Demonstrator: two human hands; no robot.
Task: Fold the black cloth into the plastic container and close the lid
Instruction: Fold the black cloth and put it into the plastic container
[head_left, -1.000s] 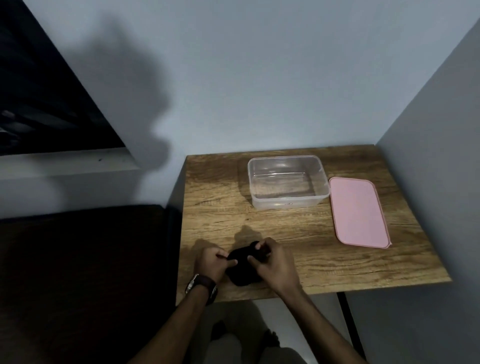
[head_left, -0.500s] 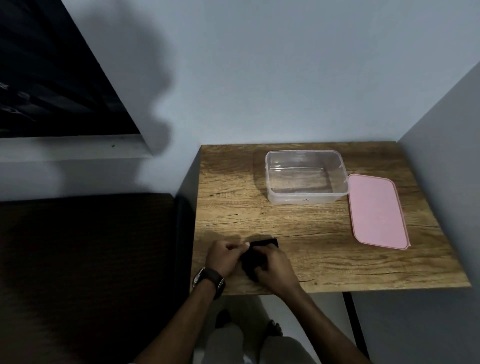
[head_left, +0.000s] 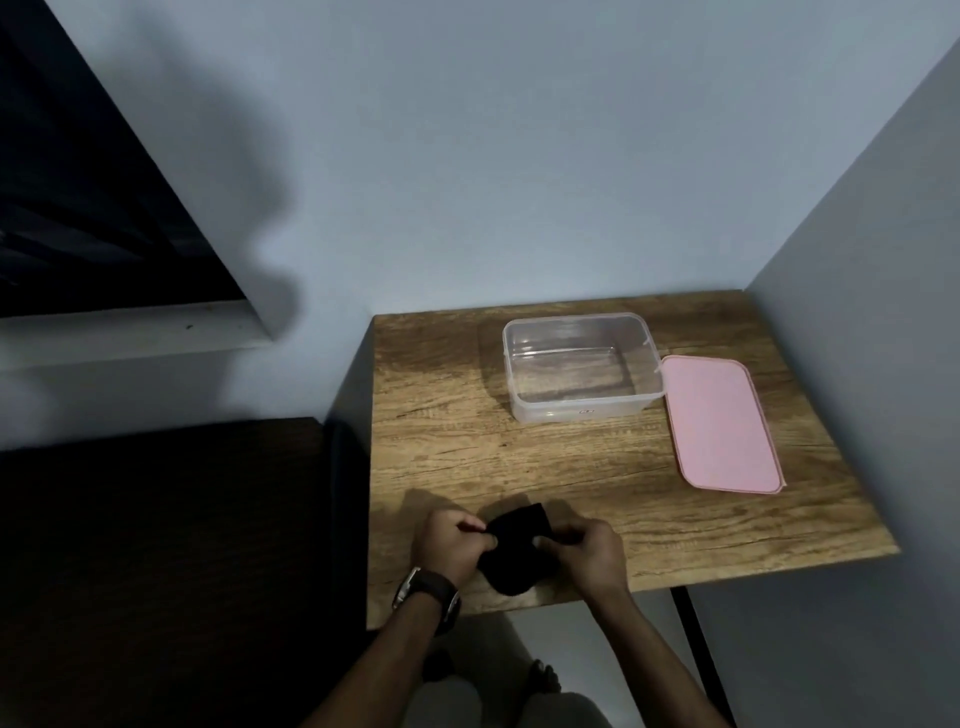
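A small bunched black cloth (head_left: 517, 553) lies near the front edge of the wooden table (head_left: 447, 441). My left hand (head_left: 449, 548), with a watch on its wrist, pinches the cloth's left side. My right hand (head_left: 589, 553) grips its right side. The clear plastic container (head_left: 582, 366) stands empty and uncovered at the back of the table, well beyond the hands. Its pink lid (head_left: 719, 423) lies flat on the table just to the right of the container.
Walls close in behind the table and along its right side. A dark low piece of furniture (head_left: 156, 545) sits to the left of the table. A black table leg (head_left: 698, 644) shows below the front right. My legs are under the front edge.
The hands have parted a little, so more of the cloth shows between them. The camera has shifted, so the table sits further right in the picture.
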